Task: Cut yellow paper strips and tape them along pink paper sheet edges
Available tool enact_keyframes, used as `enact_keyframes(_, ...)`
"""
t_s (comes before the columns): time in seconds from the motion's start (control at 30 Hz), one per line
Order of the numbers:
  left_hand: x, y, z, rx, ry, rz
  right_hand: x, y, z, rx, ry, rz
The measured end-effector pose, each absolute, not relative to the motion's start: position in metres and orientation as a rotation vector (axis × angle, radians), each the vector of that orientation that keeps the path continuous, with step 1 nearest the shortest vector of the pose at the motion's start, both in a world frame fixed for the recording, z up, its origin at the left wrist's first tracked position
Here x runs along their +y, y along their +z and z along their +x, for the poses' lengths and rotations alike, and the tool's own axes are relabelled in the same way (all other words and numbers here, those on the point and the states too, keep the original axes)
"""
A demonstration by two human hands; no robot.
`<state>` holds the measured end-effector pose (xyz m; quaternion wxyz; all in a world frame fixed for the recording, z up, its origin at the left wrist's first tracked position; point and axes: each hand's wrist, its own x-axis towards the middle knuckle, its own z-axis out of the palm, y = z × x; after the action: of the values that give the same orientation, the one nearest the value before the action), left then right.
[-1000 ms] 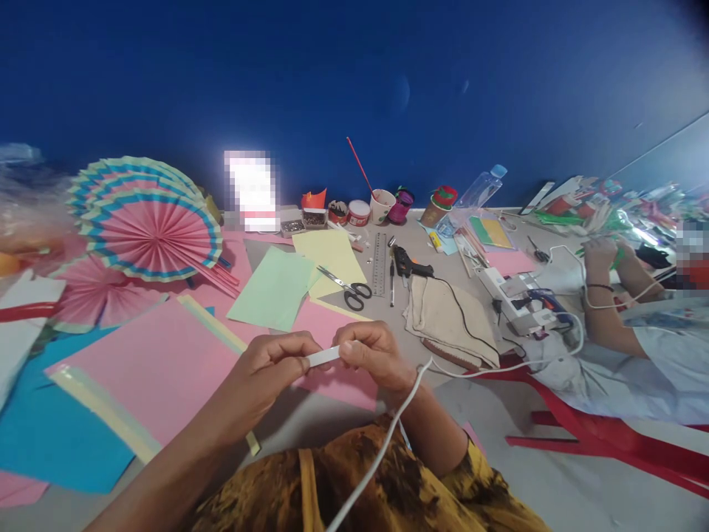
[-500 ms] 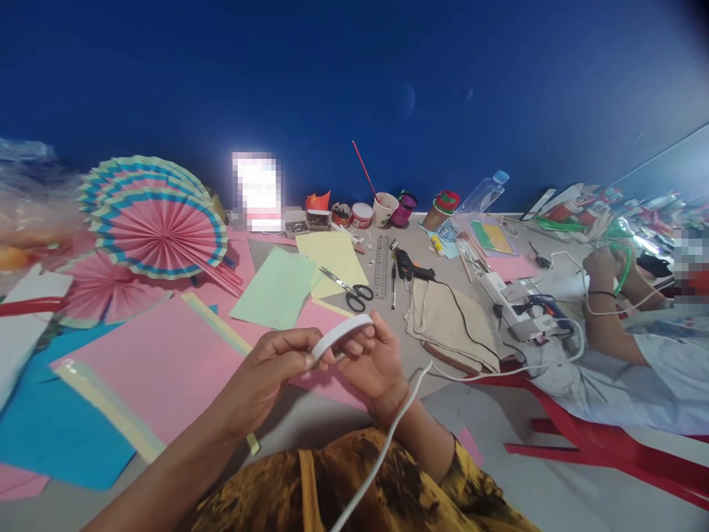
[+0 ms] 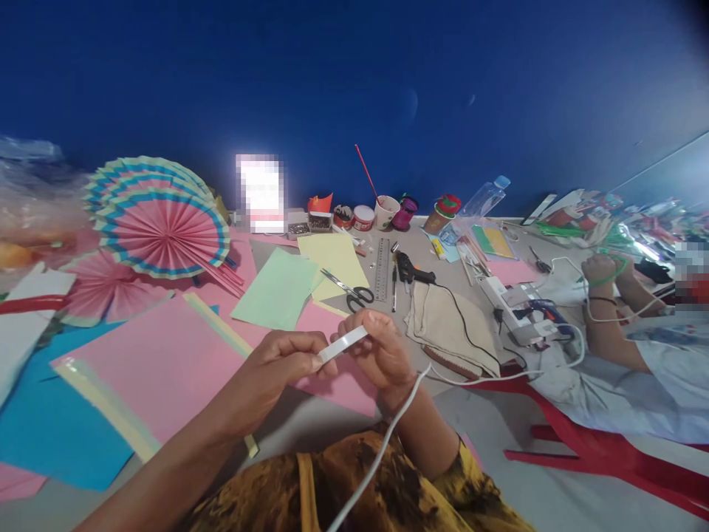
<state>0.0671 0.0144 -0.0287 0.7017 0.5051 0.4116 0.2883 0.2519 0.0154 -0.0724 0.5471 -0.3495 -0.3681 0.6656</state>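
Observation:
My left hand (image 3: 296, 355) and my right hand (image 3: 381, 347) are both closed on a roll of white tape (image 3: 344, 344), held above the near edge of the table. Thumb and fingers of the left pinch its lower left end, while the right has its upper right end, fingers curled behind. The roll's far side is hidden by the fingers. Just beyond them lie black-handled scissors (image 3: 359, 297), a pink sheet (image 3: 354, 391), a green sheet (image 3: 277, 288) and a yellow sheet (image 3: 339, 258). A large pink sheet with pale strips (image 3: 160, 362) is left of my hands.
Pleated paper fans (image 3: 166, 233) stand at the left. A clear ruler (image 3: 382, 270), a black glue gun (image 3: 413, 267), a beige cloth (image 3: 448, 325) and a power strip (image 3: 515, 310) lie rightward. A white cable (image 3: 382, 451) crosses my right forearm. Another person's hands (image 3: 603, 273) are far right.
The tape roll has turned, from a curved band to a nearly straight, narrow one. My right hand has rolled over, its thumb now on top of the roll's end.

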Motion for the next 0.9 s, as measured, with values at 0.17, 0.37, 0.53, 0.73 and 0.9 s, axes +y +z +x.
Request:
enact_keyframes(0.17,0.019,-0.031,0.063,0.899,0.65,1.13,0.018,-0.086,0.242,-0.689,1.676,-0.781)
enact_keyframes(0.37,0.019,-0.029,0.061,0.993,0.582,1.325,0.015,-0.061,0.275,-1.295,1.555,-0.943)
enact_keyframes(0.53,0.015,-0.028,0.064,1.232,0.807,1.517,0.014,-0.045,0.27,-1.607,1.271,-1.143)
enact_keyframes(0.73,0.012,-0.029,0.051,1.269,0.906,1.433,0.012,-0.052,0.26,-1.556,1.119,-1.186)
enact_keyframes(0.9,0.011,-0.028,0.042,1.222,0.875,1.214,0.008,-0.051,0.268,-1.501,1.022,-1.209)
